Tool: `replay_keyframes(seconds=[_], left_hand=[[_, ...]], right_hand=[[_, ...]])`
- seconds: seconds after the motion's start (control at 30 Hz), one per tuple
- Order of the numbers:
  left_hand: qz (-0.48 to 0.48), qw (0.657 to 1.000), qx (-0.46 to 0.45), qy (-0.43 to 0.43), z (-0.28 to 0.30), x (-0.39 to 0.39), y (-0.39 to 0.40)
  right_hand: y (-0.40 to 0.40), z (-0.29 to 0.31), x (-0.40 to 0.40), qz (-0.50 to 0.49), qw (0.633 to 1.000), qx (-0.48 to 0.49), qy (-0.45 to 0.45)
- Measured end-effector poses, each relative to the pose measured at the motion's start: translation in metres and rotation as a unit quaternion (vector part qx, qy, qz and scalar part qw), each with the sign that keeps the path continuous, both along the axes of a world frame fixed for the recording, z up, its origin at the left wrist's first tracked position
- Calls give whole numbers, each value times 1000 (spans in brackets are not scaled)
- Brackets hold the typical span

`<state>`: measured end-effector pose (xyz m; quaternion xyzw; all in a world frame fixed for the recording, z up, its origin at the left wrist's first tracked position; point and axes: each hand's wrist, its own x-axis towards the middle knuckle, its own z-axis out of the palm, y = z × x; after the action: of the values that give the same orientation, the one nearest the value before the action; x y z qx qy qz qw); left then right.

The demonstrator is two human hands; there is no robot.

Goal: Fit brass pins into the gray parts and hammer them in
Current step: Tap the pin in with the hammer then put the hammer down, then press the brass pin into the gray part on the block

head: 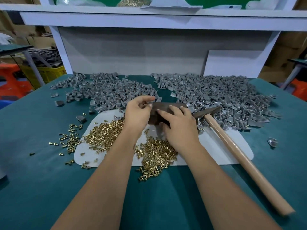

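Left hand (137, 112) pinches a gray part (151, 102); right hand (180, 126) rests relaxed on the dark block (164, 107), hammer (235, 146) beside, pins (106, 131) below.

Brass pins (154, 153) glint bright and glossy in loose heaps on a smooth, matt white sheet (216, 146) — under it all the bench top (49, 180) looks like soft teal cloth, dull and faintly napped. Gray parts (216, 97) show a flat matt gray, some with a silvery metallic sheen on the curved faces. The hammer (240, 155) has a pale, smooth wooden handle and a dark, dull metal head — the block (163, 107) is rusty-brown and rough.
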<state>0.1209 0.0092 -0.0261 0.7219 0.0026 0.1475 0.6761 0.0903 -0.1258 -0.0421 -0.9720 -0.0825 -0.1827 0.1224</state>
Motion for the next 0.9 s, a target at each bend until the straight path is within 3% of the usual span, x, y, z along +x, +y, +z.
replay_keyframes(seconds=[0.3, 0.43, 0.53, 0.63, 0.7, 0.9], left_hand=[[-31, 999, 1, 22, 6, -4, 6], [-28, 999, 5, 26, 7, -4, 7], [-14, 1000, 12, 26, 7, -5, 6], [47, 998, 49, -4, 7, -6, 5], [66, 996, 44, -27, 9, -8, 4], [-21, 998, 29, -47, 6, -8, -9]], right_hand=[[3, 3, -13, -8, 997, 18, -75], [-3, 5, -9, -89, 990, 86, -62], [-11, 8, -10, -132, 987, 47, -83], [-12, 19, -16, -21, 989, 55, -138], [0, 25, -23, 47, 992, 33, -112], [26, 20, -31, 82, 994, -64, -27]])
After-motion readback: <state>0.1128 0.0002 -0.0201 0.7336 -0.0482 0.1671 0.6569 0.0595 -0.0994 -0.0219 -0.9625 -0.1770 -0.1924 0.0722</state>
